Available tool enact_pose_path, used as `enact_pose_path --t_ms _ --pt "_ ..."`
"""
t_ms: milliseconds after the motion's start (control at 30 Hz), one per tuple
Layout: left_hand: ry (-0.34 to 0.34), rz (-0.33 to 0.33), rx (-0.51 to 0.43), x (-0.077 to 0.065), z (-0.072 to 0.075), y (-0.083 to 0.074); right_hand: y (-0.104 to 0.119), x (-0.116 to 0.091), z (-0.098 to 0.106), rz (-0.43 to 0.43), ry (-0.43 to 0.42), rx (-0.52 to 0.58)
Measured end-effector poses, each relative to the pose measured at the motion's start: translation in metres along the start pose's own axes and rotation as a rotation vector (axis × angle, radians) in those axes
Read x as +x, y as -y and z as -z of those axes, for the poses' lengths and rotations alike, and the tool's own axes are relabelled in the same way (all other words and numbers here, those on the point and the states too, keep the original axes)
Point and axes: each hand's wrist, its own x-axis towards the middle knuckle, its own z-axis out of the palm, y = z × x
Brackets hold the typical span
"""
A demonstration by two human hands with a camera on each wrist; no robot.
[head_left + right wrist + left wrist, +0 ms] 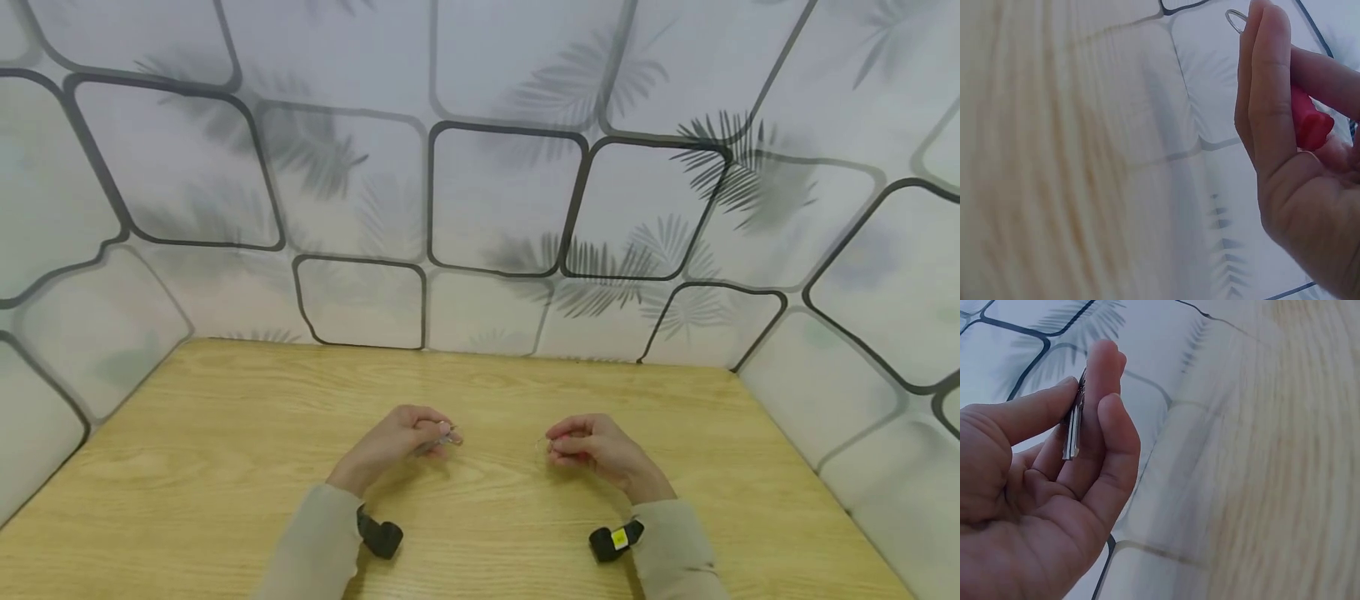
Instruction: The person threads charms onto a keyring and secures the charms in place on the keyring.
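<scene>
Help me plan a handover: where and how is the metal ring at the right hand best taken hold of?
Probably pinch the metal ring by its exposed outer curve, coming from the side of the left hand. That thin curve juts past the fingertips of the right hand toward the left, while the ring's remainder is hidden behind the fingers.

The thin piece (pixel 1072 434) looks metal (shiny), the tabletop (pixel 487 533) grained wood.
</scene>
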Motion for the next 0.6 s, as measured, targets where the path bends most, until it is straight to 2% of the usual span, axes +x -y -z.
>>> enact_pose_path --t_ms 300,600 --pt "0.014 -0.006 -0.048 0.006 -0.006 0.006 0.0 0.003 -0.006 0.009 0.016 -0.017" --pt "0.028 0.006 -0.214 0.01 -0.012 0.009 0.001 0.004 -0.012 0.002 0.011 -0.036"
